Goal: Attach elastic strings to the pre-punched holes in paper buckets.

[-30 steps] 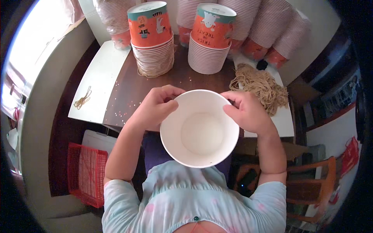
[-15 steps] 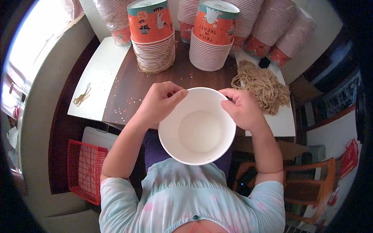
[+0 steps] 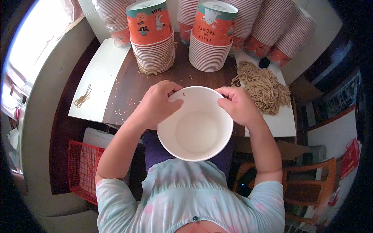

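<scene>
Between my hands is a white paper bucket [image 3: 196, 134], its open mouth facing up toward me and nothing lying inside. My left hand [image 3: 157, 103] grips the far left of its rim, thumb against the inner wall and fingers behind. Close to that thumb, a small brown spot shows on the inner wall; whether it is a hole or a cord end I cannot tell. My right hand [image 3: 239, 105] pinches the far right of the rim, its fingertips hidden outside the bucket.
Two inverted stacks of orange buckets, a left stack [image 3: 150, 27] and a right stack [image 3: 213, 29], stand at the table's back. Beige cords [image 3: 264, 87] lie heaped at right; a few cords [image 3: 83, 97] lie at left. A red basket [image 3: 79, 171] sits below left.
My left thumb has slid down the inner wall, uncovering the brown spot beside it. The bucket and both hands have shifted slightly left.
</scene>
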`<act>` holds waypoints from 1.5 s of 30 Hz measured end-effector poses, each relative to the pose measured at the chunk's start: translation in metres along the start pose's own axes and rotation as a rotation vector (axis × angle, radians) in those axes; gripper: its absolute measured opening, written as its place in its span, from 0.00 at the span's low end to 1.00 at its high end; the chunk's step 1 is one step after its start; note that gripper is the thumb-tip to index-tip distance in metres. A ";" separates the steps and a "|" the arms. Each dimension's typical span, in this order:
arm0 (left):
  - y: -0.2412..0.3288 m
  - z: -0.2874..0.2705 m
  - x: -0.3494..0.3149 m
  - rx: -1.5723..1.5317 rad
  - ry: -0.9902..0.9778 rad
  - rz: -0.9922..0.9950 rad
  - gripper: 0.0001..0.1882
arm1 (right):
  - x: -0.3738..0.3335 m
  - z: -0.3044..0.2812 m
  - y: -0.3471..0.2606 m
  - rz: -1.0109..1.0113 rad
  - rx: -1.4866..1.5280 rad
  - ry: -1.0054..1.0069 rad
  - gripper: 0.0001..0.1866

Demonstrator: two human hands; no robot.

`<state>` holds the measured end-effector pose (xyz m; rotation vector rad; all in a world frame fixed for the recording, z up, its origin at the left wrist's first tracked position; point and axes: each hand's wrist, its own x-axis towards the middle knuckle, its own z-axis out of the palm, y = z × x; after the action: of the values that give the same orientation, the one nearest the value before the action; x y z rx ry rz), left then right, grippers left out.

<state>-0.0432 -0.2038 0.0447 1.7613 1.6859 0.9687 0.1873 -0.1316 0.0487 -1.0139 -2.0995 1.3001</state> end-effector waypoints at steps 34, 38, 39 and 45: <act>-0.028 -0.017 0.034 0.153 0.501 -0.074 0.18 | 0.063 -0.021 0.029 -0.044 -0.086 -0.074 0.15; -0.038 -0.008 0.034 -0.194 0.470 0.121 0.21 | 0.078 -0.027 0.027 -0.016 -0.068 -0.162 0.16; -0.034 -0.005 0.032 -0.201 0.462 0.125 0.21 | 0.079 -0.028 0.023 -0.010 -0.040 -0.194 0.17; -0.046 0.009 0.027 -0.169 0.168 -0.012 0.17 | 0.088 -0.041 0.048 -0.137 0.075 -0.067 0.17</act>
<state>-0.0649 -0.1714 0.0075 1.5968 1.6584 1.2458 0.1783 -0.0264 0.0240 -0.7913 -2.1121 1.3503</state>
